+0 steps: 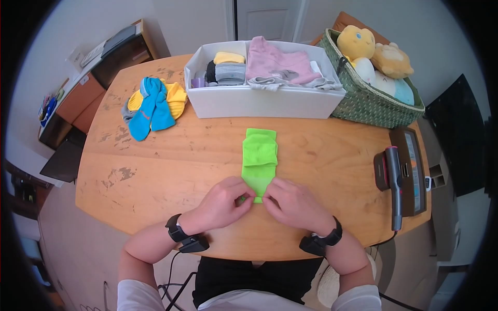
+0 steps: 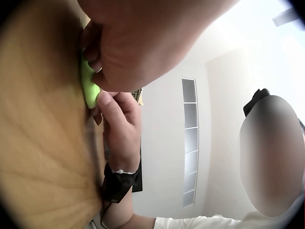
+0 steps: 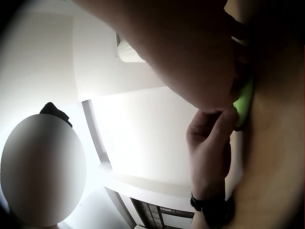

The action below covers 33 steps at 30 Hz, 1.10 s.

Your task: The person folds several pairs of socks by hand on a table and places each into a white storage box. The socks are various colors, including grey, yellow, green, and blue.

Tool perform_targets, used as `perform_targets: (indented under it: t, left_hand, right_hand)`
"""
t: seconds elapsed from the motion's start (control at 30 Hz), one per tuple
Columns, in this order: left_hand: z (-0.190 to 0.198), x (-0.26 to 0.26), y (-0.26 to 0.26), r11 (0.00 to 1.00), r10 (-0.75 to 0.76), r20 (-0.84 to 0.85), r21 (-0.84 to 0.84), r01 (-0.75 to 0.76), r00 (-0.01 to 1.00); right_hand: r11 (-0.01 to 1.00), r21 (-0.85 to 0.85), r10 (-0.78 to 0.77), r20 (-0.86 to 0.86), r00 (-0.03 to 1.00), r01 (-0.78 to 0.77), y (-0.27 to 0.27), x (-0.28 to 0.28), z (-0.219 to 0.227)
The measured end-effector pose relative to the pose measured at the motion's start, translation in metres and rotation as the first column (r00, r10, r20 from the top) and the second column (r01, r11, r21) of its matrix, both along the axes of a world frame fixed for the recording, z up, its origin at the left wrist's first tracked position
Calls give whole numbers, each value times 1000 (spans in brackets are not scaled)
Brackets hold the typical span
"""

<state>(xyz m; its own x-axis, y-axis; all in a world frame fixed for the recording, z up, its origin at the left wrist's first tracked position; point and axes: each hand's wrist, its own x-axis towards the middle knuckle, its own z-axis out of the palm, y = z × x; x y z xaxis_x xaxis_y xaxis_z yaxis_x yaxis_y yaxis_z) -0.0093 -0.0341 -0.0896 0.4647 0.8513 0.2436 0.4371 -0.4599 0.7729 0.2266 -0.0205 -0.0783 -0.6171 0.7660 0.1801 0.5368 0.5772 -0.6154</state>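
A bright green sock (image 1: 260,155) lies lengthwise on the wooden table, its upper part folded over and its near end turned up in a small fold. My left hand (image 1: 224,201) pinches the near end at its left corner. At the right corner, my right hand (image 1: 294,205) pinches the same fold between thumb and fingers. In the left wrist view the green fabric (image 2: 89,86) shows between both hands, close to the tabletop. The right wrist view shows the green edge (image 3: 244,102) beside the fingertips.
A white divided box (image 1: 264,102) with folded clothes stands at the back. Blue and yellow socks (image 1: 154,106) lie in a pile at the back left. A green basket (image 1: 363,106) of plush toys is at the back right; a hair styling tool (image 1: 395,186) lies at the right edge.
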Motion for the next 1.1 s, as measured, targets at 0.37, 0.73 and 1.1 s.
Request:
perform_targets:
  t: [0.37,0.73,1.1]
  left_hand:
    - [1,-1,-1,978,2,-114,206,22,993]
    - [6,-2,2,969,-52,-215,224,101,975]
    - [9,1,2,999,-52,-142,8,54,988]
  right_hand:
    - [988,151,13,60,998,-22,-1,1,-3]
    - [987,152,33,59,998,-42,-2,-1,0]
    - [999,45,4,-29,1000,-3,-1,1,-2]
